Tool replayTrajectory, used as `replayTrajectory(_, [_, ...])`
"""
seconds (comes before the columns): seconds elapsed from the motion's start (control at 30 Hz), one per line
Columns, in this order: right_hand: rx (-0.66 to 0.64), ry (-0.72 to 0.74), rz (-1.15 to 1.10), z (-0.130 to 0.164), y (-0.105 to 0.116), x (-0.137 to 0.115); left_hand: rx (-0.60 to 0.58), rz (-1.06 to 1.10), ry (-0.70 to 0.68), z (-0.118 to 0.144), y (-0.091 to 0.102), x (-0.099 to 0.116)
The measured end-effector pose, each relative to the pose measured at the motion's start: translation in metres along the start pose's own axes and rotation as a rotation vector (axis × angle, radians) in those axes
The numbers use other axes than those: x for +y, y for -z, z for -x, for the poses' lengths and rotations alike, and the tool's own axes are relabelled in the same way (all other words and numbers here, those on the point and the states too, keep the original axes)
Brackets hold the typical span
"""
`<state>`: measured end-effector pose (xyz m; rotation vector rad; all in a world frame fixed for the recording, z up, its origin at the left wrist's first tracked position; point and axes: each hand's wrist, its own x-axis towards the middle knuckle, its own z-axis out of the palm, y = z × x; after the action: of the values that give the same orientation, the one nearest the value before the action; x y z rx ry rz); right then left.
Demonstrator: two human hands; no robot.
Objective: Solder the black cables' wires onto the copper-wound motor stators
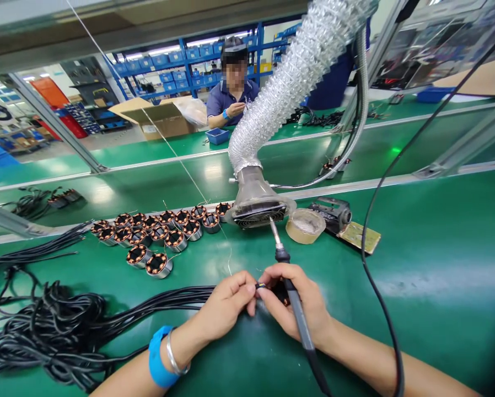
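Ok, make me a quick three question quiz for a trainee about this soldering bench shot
1. True or false: the right hand holds the soldering iron with its tip pointing away, toward the fume extractor nozzle.
2. Which wrist wears the blue wristband? A) left B) right C) neither
3. Fill in: the round copper-wound motor stators lie on the green mat to the ____ of the nozzle.

Key
1. True.
2. A; the left hand pinches a small part at its fingertips together with the right.
3. Left.
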<state>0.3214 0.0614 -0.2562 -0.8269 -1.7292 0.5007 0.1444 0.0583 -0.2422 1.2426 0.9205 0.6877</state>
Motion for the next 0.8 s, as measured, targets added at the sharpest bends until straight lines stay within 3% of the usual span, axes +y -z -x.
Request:
replayTrajectory(0.13, [0.015,0.007,-0.011,-0.001,-0.001,-0.004,0.012,0.033,0.002,0.001,-0.006,0.001])
replayTrajectory(0.3, [0.05,0.076,0.04,0.004,-0.003,-0.008,0.162,0.01,-0.07,0.0,-0.01,-0.002])
replayTrajectory(0.43, [-0.001,0.279,0.095,0.003,-0.002,-0.011,0.221,-0.285,-0.092,0.002,-0.004,0.006])
replayTrajectory(0.63, [-0.083,0.413,0.118,-0.01,-0.004,-0.014,0.141,-0.704,-0.058,0.011,-0.002,0.019])
replayTrajectory(0.7, [-0.128,0.434,0.151,-0.013,-0.004,-0.012,0.126,-0.758,-0.071,0.012,-0.003,0.021])
replayTrajectory(0.8, [-0.121,0.346,0.134,-0.017,0.003,-0.008,0.111,-0.794,-0.068,0.012,-0.003,0.025])
